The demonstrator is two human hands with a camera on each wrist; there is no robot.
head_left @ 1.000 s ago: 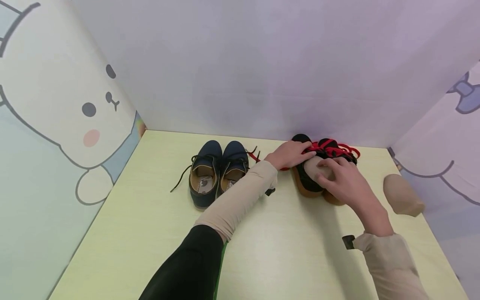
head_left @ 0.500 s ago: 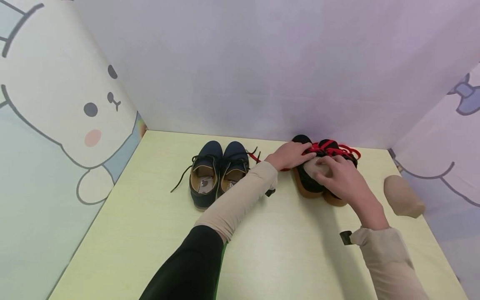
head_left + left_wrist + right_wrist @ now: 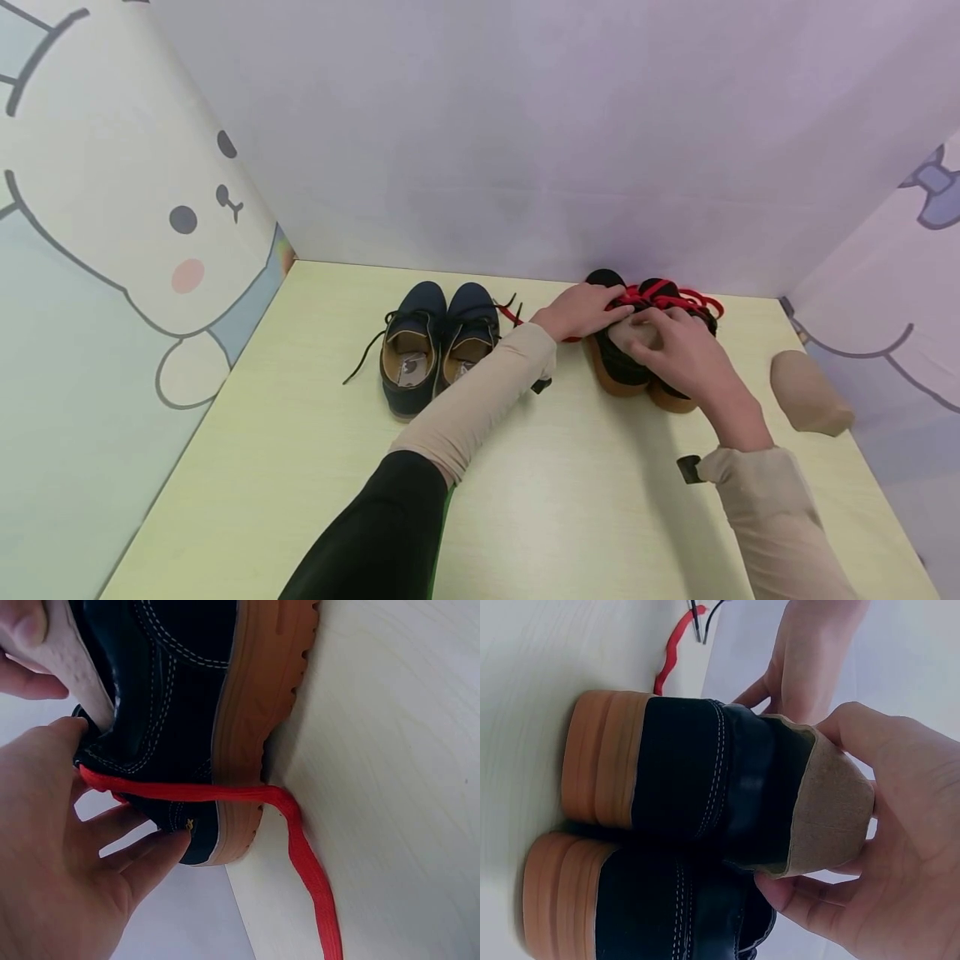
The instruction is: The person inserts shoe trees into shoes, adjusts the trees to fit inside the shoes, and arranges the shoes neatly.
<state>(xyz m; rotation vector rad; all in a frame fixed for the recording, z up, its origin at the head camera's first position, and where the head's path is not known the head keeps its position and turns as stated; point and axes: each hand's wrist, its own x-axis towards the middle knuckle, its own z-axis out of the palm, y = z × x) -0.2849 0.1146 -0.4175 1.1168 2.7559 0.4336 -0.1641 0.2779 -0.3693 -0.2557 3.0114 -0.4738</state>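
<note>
A black shoe with a tan sole [image 3: 617,362] and red laces [image 3: 660,296] stands against the back wall, close beside its mate [image 3: 667,907]. My left hand [image 3: 581,312] holds the front of the left shoe, thumb at the opening and fingers along the side in the left wrist view. A tan moulded shoe insert [image 3: 832,814] sits in this shoe's opening. My right hand [image 3: 686,350] grips the insert's rounded end, with thumb and fingers on opposite sides of it. The insert's lower part is hidden inside the shoe.
A pair of navy lace-up shoes [image 3: 408,358] stands left of my left forearm, which partly covers one. Another tan shoe insert [image 3: 808,393] lies near the table's right edge. A red lace end [image 3: 307,862] trails over the pale table [image 3: 525,500].
My right hand has shifted slightly to the left and covers a bit more of the insert. My left hand keeps its hold on the shoe.
</note>
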